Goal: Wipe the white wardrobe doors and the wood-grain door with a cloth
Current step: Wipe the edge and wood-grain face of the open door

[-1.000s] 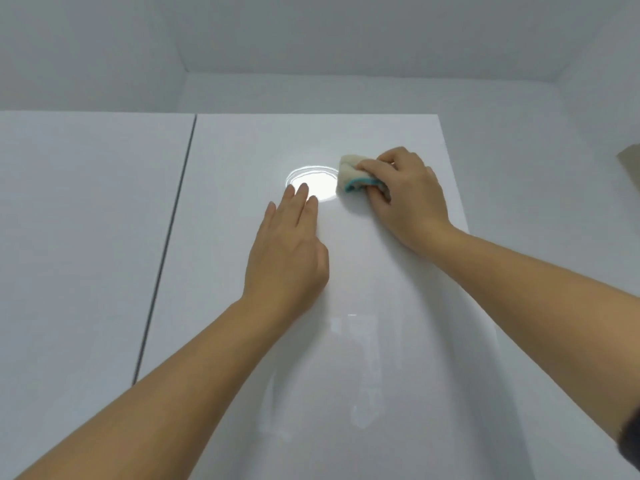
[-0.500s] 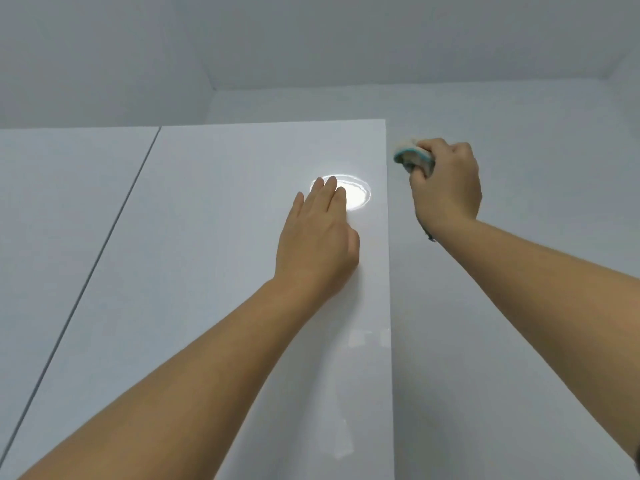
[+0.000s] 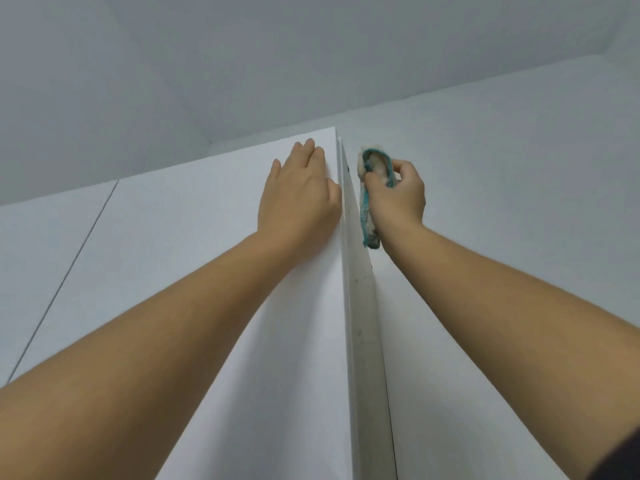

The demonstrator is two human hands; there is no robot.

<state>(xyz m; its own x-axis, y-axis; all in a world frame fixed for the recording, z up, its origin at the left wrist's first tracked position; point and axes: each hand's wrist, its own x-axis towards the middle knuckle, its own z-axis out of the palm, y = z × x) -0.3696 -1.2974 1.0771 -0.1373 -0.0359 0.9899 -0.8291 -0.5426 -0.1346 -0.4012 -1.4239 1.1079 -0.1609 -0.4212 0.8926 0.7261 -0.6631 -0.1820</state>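
The white wardrobe door (image 3: 207,244) fills the left and middle of the view, seen from below. My left hand (image 3: 299,195) lies flat on it near its top right corner, fingers straight. My right hand (image 3: 398,197) grips a cream cloth with a teal edge (image 3: 372,174) and holds it against the narrow side panel (image 3: 360,306) just right of the door's edge, close to the top. Part of the cloth hangs below my palm. The wood-grain door is not in view.
A second white door (image 3: 41,258) lies to the left past a thin dark gap. A plain white wall (image 3: 502,188) stands to the right of the wardrobe, and the ceiling (image 3: 311,57) is right above the top edge.
My view swung right and up toward the wardrobe's corner. My left hand slid up to the door's top right corner. My right hand took the cloth off the door face onto the side panel.
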